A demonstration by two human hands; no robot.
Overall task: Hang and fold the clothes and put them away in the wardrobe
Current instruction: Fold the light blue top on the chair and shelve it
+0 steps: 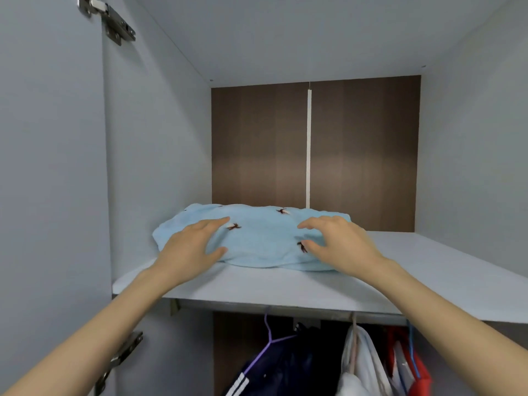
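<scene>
Folded blue garment on shelf: likely soft, light, floppy. Left hand and right hand rest on it, fingers loose, gripping nothing; best lifted from underneath.

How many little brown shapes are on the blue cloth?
3 brown shapes show on the folded light blue cloth: one near the far edge, one by the left hand, one by the thumb of the right hand. Hands or folds may hide more.

Under the left hand and right hand, the garment is soft, fleecy cloth, matt; the shelf below them, smooth satin board; beyond them, a dark matt wood-grain back panel; high above the left hand, a shiny metal hinge
</scene>
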